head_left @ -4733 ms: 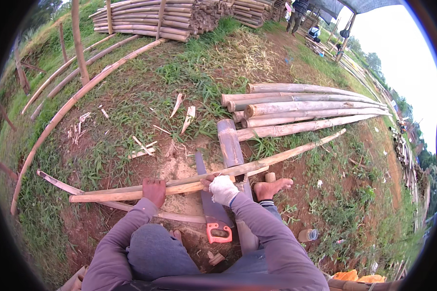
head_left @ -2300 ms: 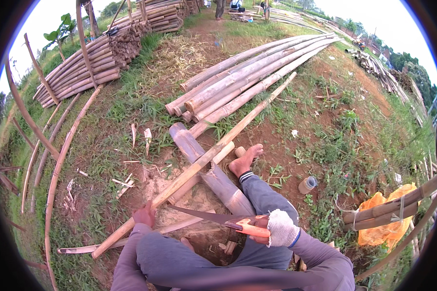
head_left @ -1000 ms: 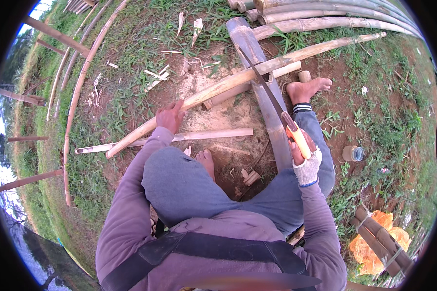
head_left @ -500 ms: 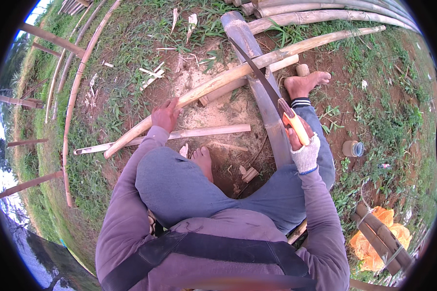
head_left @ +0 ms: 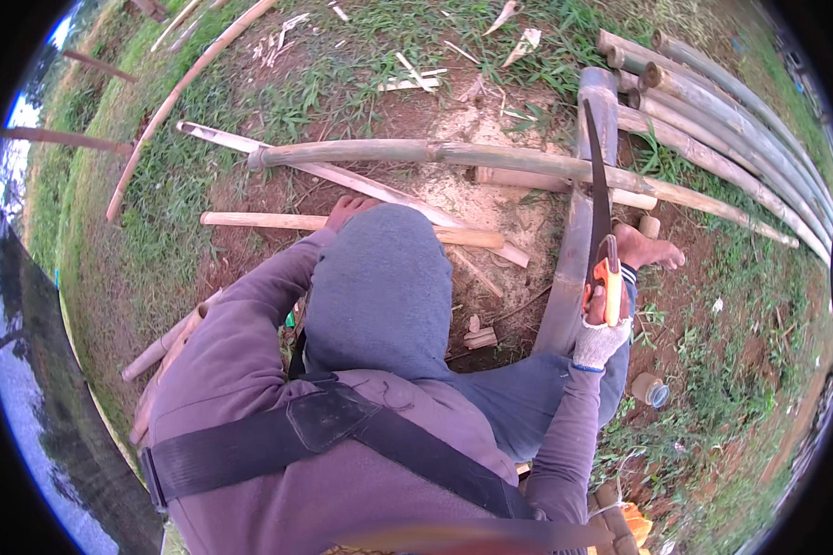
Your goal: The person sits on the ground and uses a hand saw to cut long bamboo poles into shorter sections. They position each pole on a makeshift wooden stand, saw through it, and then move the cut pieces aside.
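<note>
A seated person's gloved right hand point(head_left: 600, 335) grips a saw point(head_left: 600, 199) by its orange handle, fingers wrapped tight, blade crossing a long bamboo pole point(head_left: 453, 154) at upper centre. The left hand point(head_left: 344, 209) reaches toward a split slat point(head_left: 342, 223), fingers mostly hidden. Sawing appears underway; steadying the pole comes next.

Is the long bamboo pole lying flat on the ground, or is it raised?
Raised at one part. The long bamboo pole rests across a thick log, with the saw blade over it, held by the gloved right hand.
</note>
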`<act>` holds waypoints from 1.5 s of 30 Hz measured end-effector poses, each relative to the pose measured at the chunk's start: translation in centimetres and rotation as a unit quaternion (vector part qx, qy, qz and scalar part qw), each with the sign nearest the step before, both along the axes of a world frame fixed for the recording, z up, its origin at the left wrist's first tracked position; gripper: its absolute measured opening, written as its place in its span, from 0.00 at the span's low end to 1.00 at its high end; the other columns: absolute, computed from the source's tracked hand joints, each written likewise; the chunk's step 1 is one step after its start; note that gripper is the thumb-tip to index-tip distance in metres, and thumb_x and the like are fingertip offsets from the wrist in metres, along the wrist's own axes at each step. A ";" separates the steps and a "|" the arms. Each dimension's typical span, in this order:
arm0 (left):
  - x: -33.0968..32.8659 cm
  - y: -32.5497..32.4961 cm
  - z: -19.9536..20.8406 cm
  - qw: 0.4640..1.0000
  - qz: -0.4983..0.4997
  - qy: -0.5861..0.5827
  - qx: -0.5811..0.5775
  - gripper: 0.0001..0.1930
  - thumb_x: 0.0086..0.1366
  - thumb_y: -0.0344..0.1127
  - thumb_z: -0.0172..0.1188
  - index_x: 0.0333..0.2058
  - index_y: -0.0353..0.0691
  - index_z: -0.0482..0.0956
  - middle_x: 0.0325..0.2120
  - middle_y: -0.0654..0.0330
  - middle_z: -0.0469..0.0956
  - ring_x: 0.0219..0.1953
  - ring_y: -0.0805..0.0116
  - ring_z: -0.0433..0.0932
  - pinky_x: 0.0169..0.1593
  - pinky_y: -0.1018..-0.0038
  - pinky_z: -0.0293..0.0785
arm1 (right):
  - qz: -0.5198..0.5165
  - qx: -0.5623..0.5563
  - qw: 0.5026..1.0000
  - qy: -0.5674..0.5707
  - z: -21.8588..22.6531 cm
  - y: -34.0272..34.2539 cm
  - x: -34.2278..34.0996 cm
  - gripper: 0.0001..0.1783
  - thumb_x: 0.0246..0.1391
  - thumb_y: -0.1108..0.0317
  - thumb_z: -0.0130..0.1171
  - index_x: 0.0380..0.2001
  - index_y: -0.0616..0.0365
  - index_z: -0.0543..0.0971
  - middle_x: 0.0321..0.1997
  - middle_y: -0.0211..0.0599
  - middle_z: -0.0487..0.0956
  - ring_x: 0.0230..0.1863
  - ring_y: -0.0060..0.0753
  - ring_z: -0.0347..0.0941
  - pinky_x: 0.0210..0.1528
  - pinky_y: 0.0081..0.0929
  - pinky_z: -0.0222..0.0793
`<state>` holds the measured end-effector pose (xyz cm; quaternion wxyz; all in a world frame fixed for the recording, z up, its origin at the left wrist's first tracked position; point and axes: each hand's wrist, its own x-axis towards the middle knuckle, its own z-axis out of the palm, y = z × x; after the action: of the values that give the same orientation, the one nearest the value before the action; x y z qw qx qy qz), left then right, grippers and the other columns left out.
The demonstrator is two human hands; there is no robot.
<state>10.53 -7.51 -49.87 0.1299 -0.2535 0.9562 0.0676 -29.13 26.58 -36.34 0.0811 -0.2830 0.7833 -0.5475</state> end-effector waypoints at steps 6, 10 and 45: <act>-12.1 -1.3 7.3 0.959 -0.058 0.260 -0.095 0.40 0.59 0.50 0.71 0.70 0.58 0.68 0.67 0.57 0.67 0.73 0.50 0.59 0.73 0.46 0.54 | 0.012 0.033 0.999 0.028 -1.3 -0.1 0.5 0.20 0.68 0.60 0.59 0.54 0.63 0.79 0.27 0.32 0.80 0.22 0.19 0.71 0.25 0.21 0.67; -19.1 -5.5 8.3 0.993 0.029 0.114 -0.008 0.37 0.62 0.47 0.71 0.68 0.55 0.68 0.60 0.52 0.76 0.64 0.47 0.73 0.68 0.48 0.65 | -0.027 0.032 0.999 0.022 -0.1 -0.7 2.2 0.19 0.68 0.60 0.60 0.52 0.65 0.79 0.26 0.32 0.78 0.22 0.19 0.70 0.24 0.22 0.66; -21.0 -11.4 5.8 0.995 0.066 0.051 0.052 0.20 0.60 0.37 0.70 0.50 0.50 0.76 0.45 0.52 0.83 0.50 0.45 0.84 0.53 0.51 0.79 | -0.057 0.030 0.998 -0.007 2.3 -5.7 4.8 0.23 0.71 0.58 0.59 0.58 0.66 0.78 0.41 0.39 0.84 0.26 0.16 0.73 0.27 0.19 0.68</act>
<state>-10.43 -18.93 -44.11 0.0893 -0.3047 0.9381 0.1384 -24.32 20.88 -34.06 0.0639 -0.2317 0.8138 -0.5291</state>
